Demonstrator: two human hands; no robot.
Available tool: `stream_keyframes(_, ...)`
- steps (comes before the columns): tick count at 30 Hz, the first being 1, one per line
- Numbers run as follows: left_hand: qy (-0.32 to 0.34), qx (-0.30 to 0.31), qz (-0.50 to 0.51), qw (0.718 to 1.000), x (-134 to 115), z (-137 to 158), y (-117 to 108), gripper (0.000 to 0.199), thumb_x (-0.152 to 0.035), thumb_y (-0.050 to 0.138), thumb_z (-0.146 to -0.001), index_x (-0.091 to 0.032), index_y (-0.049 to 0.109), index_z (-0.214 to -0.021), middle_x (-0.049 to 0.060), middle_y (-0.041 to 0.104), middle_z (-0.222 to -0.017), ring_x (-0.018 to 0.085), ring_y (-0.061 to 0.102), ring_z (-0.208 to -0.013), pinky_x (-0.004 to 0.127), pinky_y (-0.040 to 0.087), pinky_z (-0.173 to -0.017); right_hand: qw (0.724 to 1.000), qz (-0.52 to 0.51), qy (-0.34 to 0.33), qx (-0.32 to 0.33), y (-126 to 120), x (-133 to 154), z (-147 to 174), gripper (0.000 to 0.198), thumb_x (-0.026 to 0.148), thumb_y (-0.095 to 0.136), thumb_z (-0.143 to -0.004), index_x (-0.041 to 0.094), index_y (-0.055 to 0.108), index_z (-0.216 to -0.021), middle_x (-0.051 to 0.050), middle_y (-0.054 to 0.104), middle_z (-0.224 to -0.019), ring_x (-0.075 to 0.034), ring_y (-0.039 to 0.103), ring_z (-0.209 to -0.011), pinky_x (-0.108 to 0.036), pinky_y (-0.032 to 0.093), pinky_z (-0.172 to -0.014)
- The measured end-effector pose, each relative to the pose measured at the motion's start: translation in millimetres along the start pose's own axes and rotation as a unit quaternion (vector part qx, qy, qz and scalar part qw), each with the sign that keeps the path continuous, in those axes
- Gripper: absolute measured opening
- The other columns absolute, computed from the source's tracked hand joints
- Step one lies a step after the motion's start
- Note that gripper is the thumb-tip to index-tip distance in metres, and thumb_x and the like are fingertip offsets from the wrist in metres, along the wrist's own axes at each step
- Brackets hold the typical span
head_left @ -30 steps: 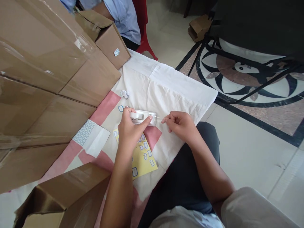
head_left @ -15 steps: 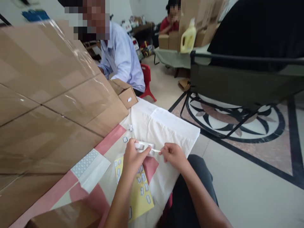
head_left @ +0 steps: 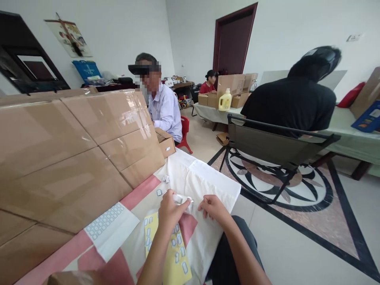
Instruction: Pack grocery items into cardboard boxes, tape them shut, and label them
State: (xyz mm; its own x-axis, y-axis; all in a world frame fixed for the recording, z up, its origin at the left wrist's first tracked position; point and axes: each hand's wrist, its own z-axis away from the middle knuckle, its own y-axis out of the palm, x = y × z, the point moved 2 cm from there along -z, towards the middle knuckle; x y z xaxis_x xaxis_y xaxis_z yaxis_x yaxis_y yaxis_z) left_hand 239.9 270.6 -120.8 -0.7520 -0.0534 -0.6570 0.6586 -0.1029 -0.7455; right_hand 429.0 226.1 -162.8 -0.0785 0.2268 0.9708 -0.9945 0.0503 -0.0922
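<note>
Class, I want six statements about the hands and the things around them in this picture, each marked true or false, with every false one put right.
1. The left hand is on the white dispenser. True.
2. A gap shows between the right hand and the white dispenser. True.
3. The yellow sheet is wholly uncovered. False: the left forearm hides part of it.
4. The patterned white sheet lies right of the right hand. False: it lies left of the left hand.
5. A yellow jug stands on the far table. True.
6. The chair by the co-worker in the pale shirt is green. False: it is red.
</note>
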Motion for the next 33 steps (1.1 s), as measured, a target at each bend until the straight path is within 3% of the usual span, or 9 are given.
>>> stream_keyframes(6, -0.001, -0.027, -0.046, 0.999, -8, 8, -2, 0.044, -0.059, 0.063, -0.080, -0.028, 0.046, -0.106, 0.007, 0.062, -0.127, 0.030, 0.064, -0.113, 0.043, 0.045, -0.089, 1.000, 0.015, -0.001, -0.006, 1, -2, -1, 0.024, 0.034, 0.054, -0.067, 0.024, 0.033, -0.059, -0.002, 0.074, -0.075, -0.008, 0.058, -0.043, -0.020, 0.025, -0.035)
stream_keyframes(11, -0.024, -0.042, -0.062, 0.997, -14, 10, 1, 0.045, -0.060, 0.062, -0.081, -0.027, 0.048, -0.109, 0.013, 0.051, -0.147, 0.034, 0.062, -0.119, 0.049, 0.045, -0.094, 0.999, 0.034, 0.001, -0.043, 6, -1, -4, 0.024, 0.034, 0.052, -0.068, 0.024, 0.032, -0.060, -0.002, 0.073, -0.074, -0.007, 0.056, -0.042, -0.020, 0.024, -0.035)
stream_keyframes(20, -0.011, -0.069, -0.042, 0.997, -17, 16, 0, 0.047, -0.057, 0.069, -0.079, -0.026, 0.048, -0.108, 0.010, 0.061, -0.133, 0.034, 0.061, -0.119, 0.051, 0.044, -0.097, 0.995, 0.070, -0.006, -0.071, 14, 9, -6, 0.016, 0.021, 0.051, -0.069, 0.023, 0.042, -0.056, 0.005, 0.056, -0.044, -0.006, 0.040, -0.032, -0.020, 0.023, -0.037)
stream_keyframes(33, -0.020, -0.093, -0.024, 0.995, -12, 11, 12, 0.046, -0.051, 0.070, -0.078, -0.025, 0.050, -0.111, 0.012, 0.059, -0.137, 0.035, 0.060, -0.120, 0.058, 0.037, -0.104, 0.998, 0.065, -0.012, -0.021, 7, 3, -10, 0.022, 0.036, 0.054, -0.068, 0.022, 0.042, -0.057, -0.002, 0.069, -0.064, -0.007, 0.048, -0.036, -0.021, 0.029, -0.035)
